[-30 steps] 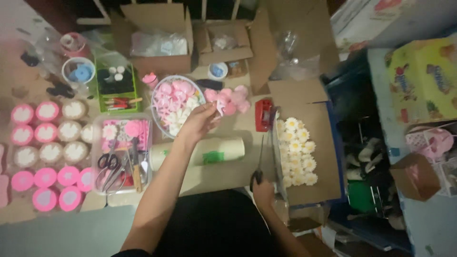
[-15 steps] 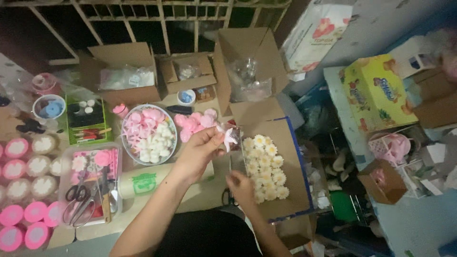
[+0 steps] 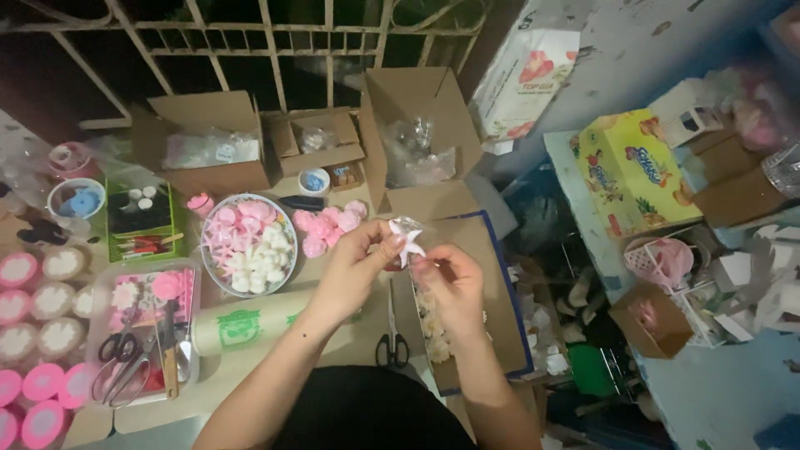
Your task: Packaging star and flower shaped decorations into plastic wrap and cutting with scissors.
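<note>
Holding a small clear bag (image 3: 406,235) w/ something pale pink-white inside, both hands up over the open cardboard box (image 3: 487,287) w/ the blue edge. Left hand (image 3: 360,267) curled, thumb and fingertips pinched on the bag's left side. Right hand (image 3: 446,279) also curled, fingertips closed on the bag's lower right; can't tell exactly how much of the bag sits inside that grip. Bag raised above the box's near-left corner, not touching it.

Relative to that box:
- inside it, under the right hand: pale cream flowers (image 3: 433,325), partly hidden.
- just left, on the tabletop: black-handled scissors (image 3: 391,337), blades pointing away from the body.
- farther left: round bowl (image 3: 287,229) filled w/ pink and white flowers; loose pink flowers (image 3: 329,221) between bowl and box.
- left again: paper roll (image 3: 250,321) w/ green print, lying flat; clear tray (image 3: 97,321) w/ more scissors and pink bits beside it.
- far left: rows of pink lids and cream-topped round tubs (image 3: 37,333).
- behind: three open cardboard boxes (image 3: 221,117) w/ plastic bags inside, along a metal grille.
- right: yellow-green printed carton (image 3: 629,171), well apart; pink basket (image 3: 658,260) near it.
</note>
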